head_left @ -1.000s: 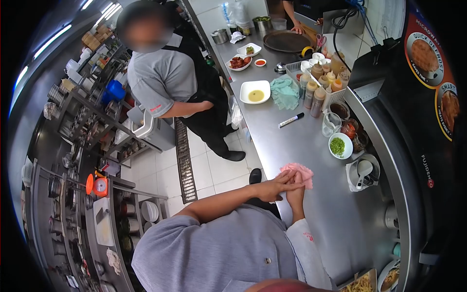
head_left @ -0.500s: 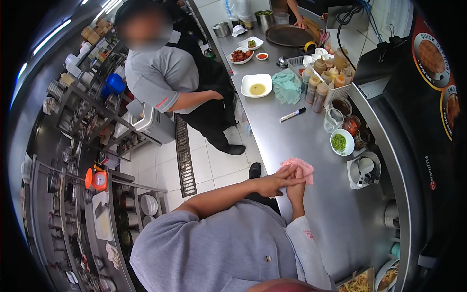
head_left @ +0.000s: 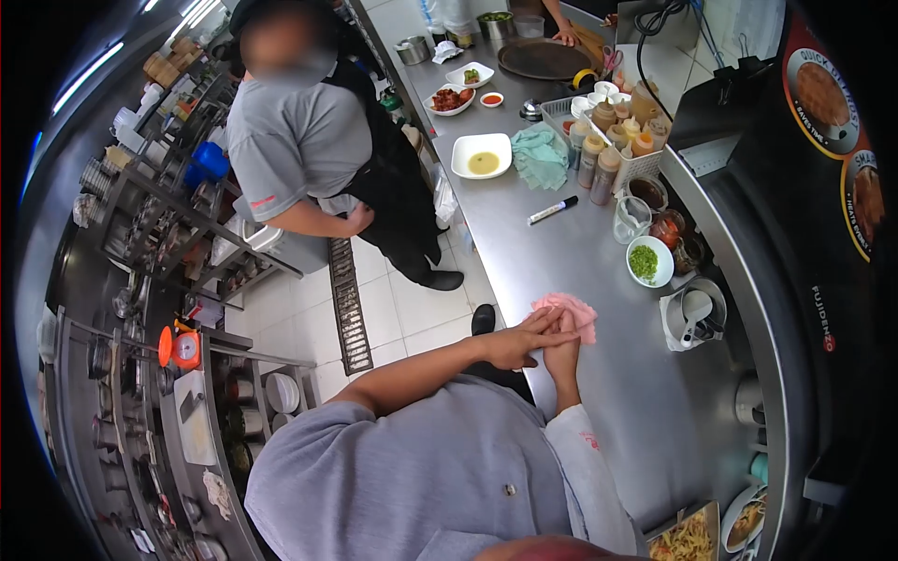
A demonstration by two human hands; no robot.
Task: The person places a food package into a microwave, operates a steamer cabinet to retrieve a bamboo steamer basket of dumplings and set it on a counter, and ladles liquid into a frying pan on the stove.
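At the steel counter's edge (head_left: 625,397), a crumpled pink cloth (head_left: 578,314) spreads just beyond the fingertips, its long axis unclear. The right hand (head_left: 563,355) is nearer, its grip hidden; the left hand (head_left: 514,348) lies across it, fingers extended, slightly apart.

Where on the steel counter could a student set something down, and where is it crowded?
The counter is bare between marker and pink cloth, and between the right sleeve and the metal pot. It is crowded around the sauce bottles.
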